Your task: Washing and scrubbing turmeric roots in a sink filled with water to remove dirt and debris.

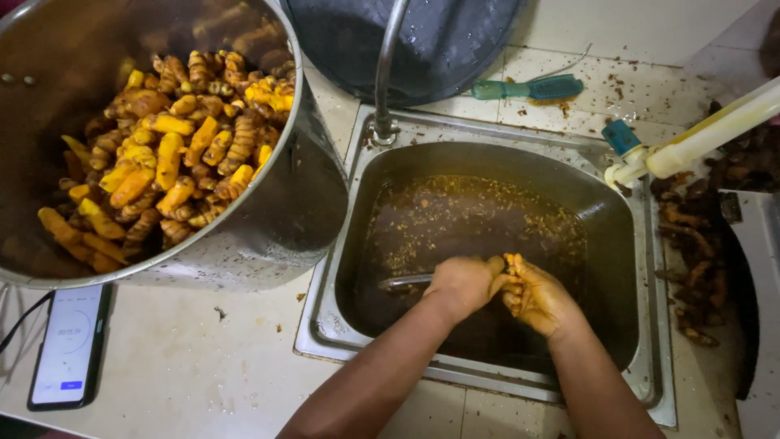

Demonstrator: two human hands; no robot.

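Down over the near edge of the steel sink (pixel 650 382), both forearms reach in side by side. Left hand (pixel 463 283) is curled shut around a metal handle (pixel 405 282) that pokes out to its left, maybe a spoon or knife; I cannot tell which. Right hand (pixel 538 297), stained yellow, has its grip closed on a small turmeric root (pixel 512 262), the two hands touching above the murky brown water (pixel 471 219). Nearer left, a phone (pixel 69 345) lies on the tabletop (pixel 203 358). Beyond it sits a big steel pot (pixel 276 219) heaped with peeled turmeric (pixel 175 154). Unpeeled roots (pixel 691 260) lie right of the sink. Farther back, the faucet (pixel 386 73) rises, with a green brush (pixel 528 88) behind.
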